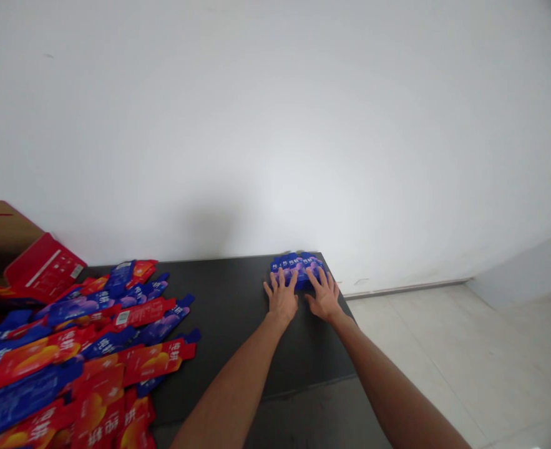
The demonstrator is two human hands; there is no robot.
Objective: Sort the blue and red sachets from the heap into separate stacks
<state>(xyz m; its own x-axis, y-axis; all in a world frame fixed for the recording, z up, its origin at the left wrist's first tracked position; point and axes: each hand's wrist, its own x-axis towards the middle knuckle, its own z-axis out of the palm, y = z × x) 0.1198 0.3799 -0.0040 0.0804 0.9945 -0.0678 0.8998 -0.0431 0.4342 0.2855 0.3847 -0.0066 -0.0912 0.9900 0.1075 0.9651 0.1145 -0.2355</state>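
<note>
Several blue spouted pouches [294, 262] with white lettering and purple fruit pictures lie side by side, overlapping, at the far right corner of the black table [228, 312]. My left hand [282, 299] rests with spread fingers on the left part of this blue group. On its right part lie the fingertips of my right hand [324, 296], also spread. Both hands touch the pouches from above and the near side, without gripping them. My fingers cover the lower parts of the pouches.
A large loose pile of red pouches [156, 362] and blue pouches [76, 305] covers the table's left side. Behind it stands an open cardboard box [8, 240] with a red flap [45, 268]. A white wall [275, 137] borders the table; pale floor tiles [425, 337] lie to the right.
</note>
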